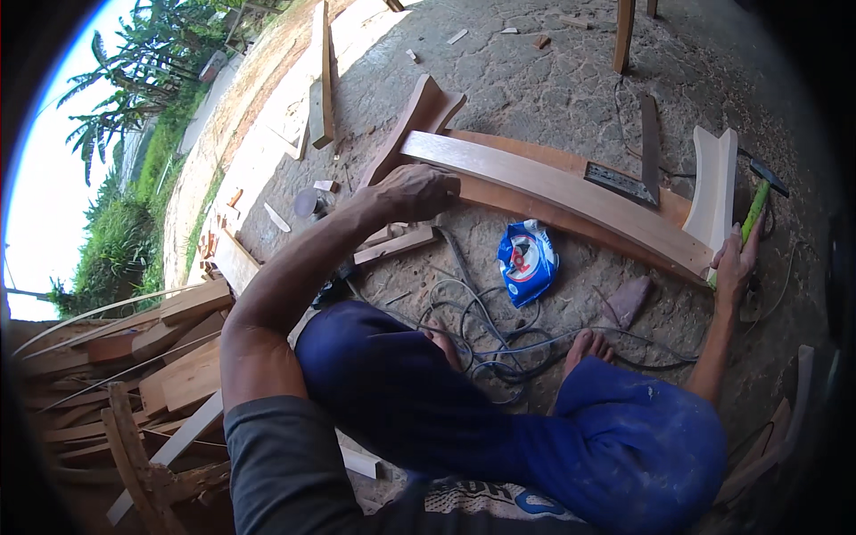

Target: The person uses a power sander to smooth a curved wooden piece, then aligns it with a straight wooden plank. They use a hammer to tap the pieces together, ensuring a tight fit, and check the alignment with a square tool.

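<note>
A wooden frame lies on the ground in front of me. Its pale long rail (553, 188) runs between two flared end pieces, one at the left (417, 123) and one at the right (711, 192). Beside the rail's left end, my left hand (415, 192) is closed with its fingers curled; what it pinches, if anything, is hidden. My right hand (736, 259) is wrapped around the green handle of a hammer (756, 209) at the frame's right end, with the dark head pointing away from me. An L-shaped dark tool like a try square (621, 182) rests on the frame.
A blue plastic packet (528, 263) and tangled cables (481, 334) lie between the frame and my feet. Stacked wood offcuts (183, 374) fill the lower left. Long timbers (322, 89) and scraps are scattered farther off; a wooden post (624, 40) stands at the far side.
</note>
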A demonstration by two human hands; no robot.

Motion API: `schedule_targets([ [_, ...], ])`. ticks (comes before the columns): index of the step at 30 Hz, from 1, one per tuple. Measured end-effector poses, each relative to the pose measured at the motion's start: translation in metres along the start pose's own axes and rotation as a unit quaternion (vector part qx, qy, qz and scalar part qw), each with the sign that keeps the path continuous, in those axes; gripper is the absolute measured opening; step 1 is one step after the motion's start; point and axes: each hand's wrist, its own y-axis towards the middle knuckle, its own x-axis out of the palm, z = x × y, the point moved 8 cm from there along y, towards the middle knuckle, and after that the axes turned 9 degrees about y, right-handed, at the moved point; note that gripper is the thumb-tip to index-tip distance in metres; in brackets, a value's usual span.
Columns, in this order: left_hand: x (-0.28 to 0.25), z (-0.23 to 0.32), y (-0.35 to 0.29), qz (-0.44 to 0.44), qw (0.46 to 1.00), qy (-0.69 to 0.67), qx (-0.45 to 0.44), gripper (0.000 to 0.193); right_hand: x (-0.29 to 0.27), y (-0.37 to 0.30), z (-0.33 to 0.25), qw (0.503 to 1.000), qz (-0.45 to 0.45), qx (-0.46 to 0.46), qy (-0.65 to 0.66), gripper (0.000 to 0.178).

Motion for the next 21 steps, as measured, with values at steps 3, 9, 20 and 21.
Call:
schedule_targets([
  [3, 0.031, -0.098, -0.112, 0.167, 0.961, -0.112, -0.188, 0.026, 0.01, 0.001, 0.005, 0.998, -0.005, 0.017, 0.056, 0.066],
  [9, 0.196, -0.171, -0.361, 0.281, 0.642, -0.425, -0.573, 0.035, 0.012, 0.006, 0.016, 0.998, -0.016, 0.033, 0.051, 0.067],
  [20, 0.351, -0.24, -0.379, 0.184, 0.708, -0.347, -0.586, 0.029, 0.033, 0.005, -0.006, 0.998, -0.04, 0.03, 0.045, 0.063],
  [21, 0.348, -0.23, -0.345, 0.19, 0.722, -0.323, -0.582, 0.031, 0.018, 0.008, -0.007, 0.999, -0.022, 0.022, 0.036, 0.063],
])
